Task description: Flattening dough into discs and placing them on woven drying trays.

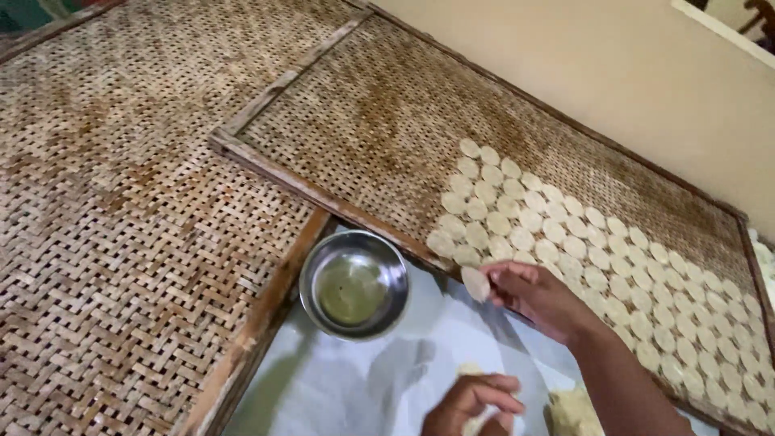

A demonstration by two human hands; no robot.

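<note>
My right hand [533, 297] pinches a thin pale dough disc [475, 284] at the near edge of a woven bamboo tray [379, 121]. Several rows of the same flat discs [565, 234] lie side by side on that tray's right part. My left hand [471, 404] is low in the view, fingers curled over a small piece of pale dough [468, 371] on a white sheet [347, 387]. A lump of dough [573, 410] sits just right of it, partly cut off by the frame edge.
A round steel bowl [353, 284] holding a little clear liquid stands on the white sheet, left of my hands. A second woven tray [121, 226] with a wooden frame fills the left. A beige wall [646, 73] runs behind the trays.
</note>
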